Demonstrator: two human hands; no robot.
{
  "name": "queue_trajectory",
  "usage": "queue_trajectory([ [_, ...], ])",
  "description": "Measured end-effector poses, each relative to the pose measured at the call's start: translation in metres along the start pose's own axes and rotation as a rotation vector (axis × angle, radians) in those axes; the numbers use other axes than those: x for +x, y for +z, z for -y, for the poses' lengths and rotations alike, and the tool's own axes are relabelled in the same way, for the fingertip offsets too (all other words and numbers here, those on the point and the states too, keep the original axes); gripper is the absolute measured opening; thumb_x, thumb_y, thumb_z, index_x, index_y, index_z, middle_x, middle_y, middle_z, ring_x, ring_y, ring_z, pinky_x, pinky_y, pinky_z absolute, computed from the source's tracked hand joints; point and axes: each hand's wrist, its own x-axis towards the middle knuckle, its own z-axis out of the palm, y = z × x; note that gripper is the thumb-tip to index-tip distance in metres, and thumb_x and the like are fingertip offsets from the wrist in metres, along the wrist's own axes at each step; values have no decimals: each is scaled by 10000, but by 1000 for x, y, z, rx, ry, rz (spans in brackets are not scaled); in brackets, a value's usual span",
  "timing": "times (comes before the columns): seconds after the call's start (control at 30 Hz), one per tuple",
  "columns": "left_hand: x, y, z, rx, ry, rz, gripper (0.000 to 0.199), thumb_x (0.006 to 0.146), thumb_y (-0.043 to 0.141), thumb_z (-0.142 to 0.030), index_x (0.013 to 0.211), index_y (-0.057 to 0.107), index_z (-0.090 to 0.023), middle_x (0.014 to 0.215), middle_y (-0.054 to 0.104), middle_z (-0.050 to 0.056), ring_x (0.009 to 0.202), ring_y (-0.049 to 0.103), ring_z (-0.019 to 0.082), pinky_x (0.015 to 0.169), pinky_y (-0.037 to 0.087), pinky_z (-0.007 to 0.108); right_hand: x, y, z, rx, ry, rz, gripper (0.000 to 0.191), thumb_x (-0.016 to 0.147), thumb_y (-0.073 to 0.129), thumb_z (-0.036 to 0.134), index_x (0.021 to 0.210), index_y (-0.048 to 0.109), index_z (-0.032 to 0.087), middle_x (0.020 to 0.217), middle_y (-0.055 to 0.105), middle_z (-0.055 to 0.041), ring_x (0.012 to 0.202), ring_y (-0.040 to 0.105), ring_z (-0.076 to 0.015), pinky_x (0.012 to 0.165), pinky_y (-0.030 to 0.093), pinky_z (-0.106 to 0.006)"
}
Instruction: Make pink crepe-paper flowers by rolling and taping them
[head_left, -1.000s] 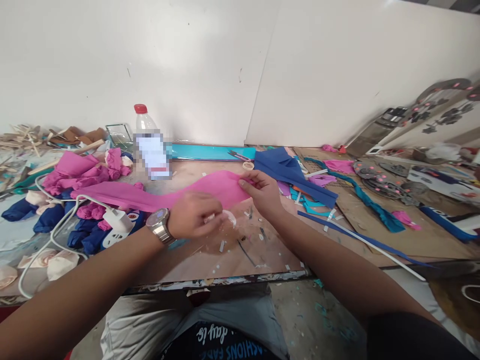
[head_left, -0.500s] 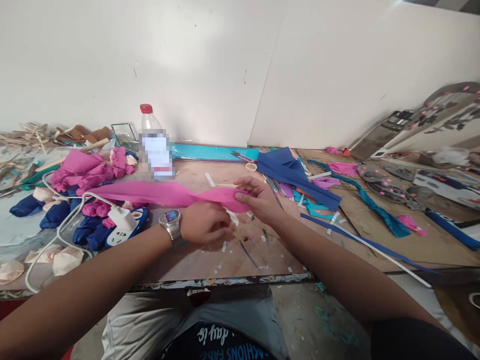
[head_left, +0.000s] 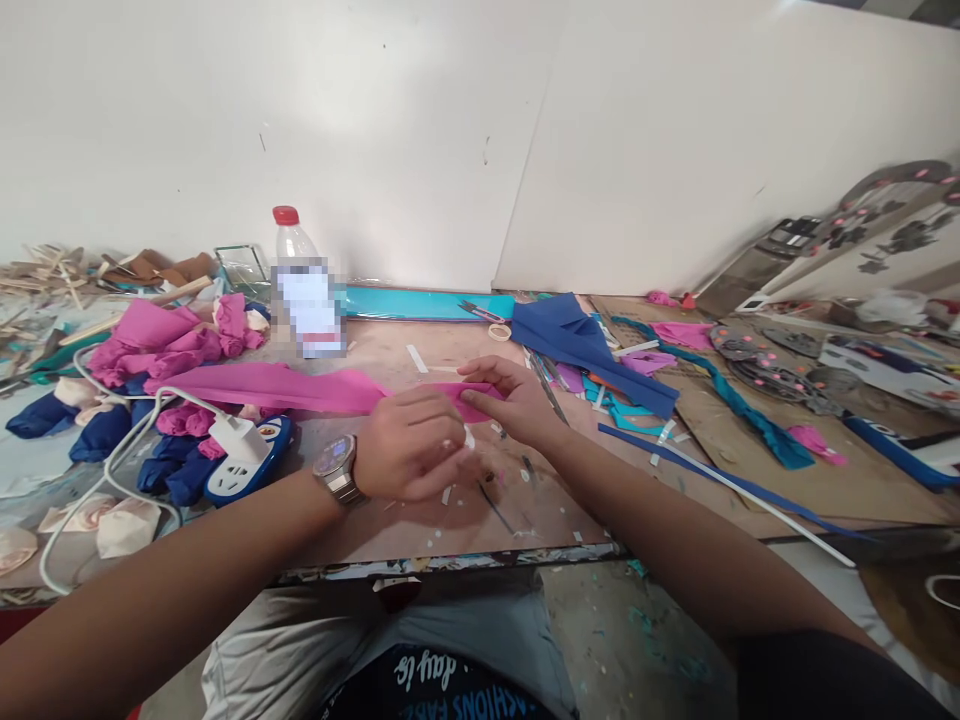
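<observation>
A long pink crepe paper strip stretches across the table from the pile at left to my hands, narrowing and twisting near its middle. My right hand pinches the strip's right end between thumb and fingers. Lower and to the left, my left hand, with a metal-banded watch at its wrist, is curled in front of the strip. Its fingertips are smeared, and whatever they hold is hidden. Pink rolled paper flowers and dark blue ones lie at the strip's left end.
A white-and-blue power strip with a white cable stands at left. Behind are a red-capped bottle with a blurred phone, small snips and folded blue paper. A white stick reaches past the table's front edge at right.
My left hand has lifted slightly and turned, its fingers now closer to my right hand. My right hand keeps its pinch on the strip. The whole view has shifted a little.
</observation>
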Motion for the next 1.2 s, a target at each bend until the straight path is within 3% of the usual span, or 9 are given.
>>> queue_trajectory([
  [0.07,5,-6,0,160,-70,-188,159,903,624,-334,982,665,-203,1019,738,125,1007,656,265,957,494,440,-2,2,2,-24,-10,45,381,810,827,451,1089,716,217,984,753,-51,912,723,-187,830,595,-326],
  [0.13,8,-11,7,200,-184,-237,284,893,654,-394,1074,657,-175,1077,727,136,1050,642,283,945,486,443,-5,3,4,-107,-75,64,345,825,815,434,1083,730,221,1059,758,-58,960,727,-193,884,592,-336],
  [0.23,8,-15,20,85,-327,-78,232,937,596,-392,885,675,-180,868,732,61,819,662,206,791,485,349,-7,5,7,-236,-144,61,279,862,783,390,1084,742,225,1070,767,-54,969,733,-187,914,585,-331],
  [0.37,6,-16,29,-40,-390,30,242,934,599,-352,798,697,-177,744,708,12,693,614,145,692,430,280,-6,4,4,-279,-163,49,244,883,758,377,1068,744,219,1039,774,-53,958,734,-191,898,589,-329],
  [0.6,5,-13,35,-156,-444,63,301,965,574,-372,804,710,-158,721,686,5,685,578,132,664,408,257,-6,3,-3,-329,-213,53,217,871,761,307,1072,748,224,1035,777,-46,970,726,-192,909,566,-333],
  [0.83,4,-13,45,-238,-493,105,345,973,580,-462,917,757,-171,819,737,21,745,616,146,699,433,257,-5,1,-2,-286,-156,46,256,871,767,362,1084,749,222,1038,773,-53,954,720,-191,863,563,-318],
  [1.0,3,-15,48,-272,-530,132,409,967,576,-508,856,738,-150,693,640,4,620,503,115,589,367,245,-4,1,-4,-281,-150,33,263,865,774,375,1074,749,216,1037,766,-56,928,713,-187,835,561,-313],
  [1.2,4,-16,45,-274,-521,187,391,960,580,-458,746,680,-147,625,566,-12,586,447,104,567,334,243,-4,0,-4,-339,-191,48,250,872,763,346,1092,747,226,1061,770,-59,984,718,-205,888,554,-337],
])
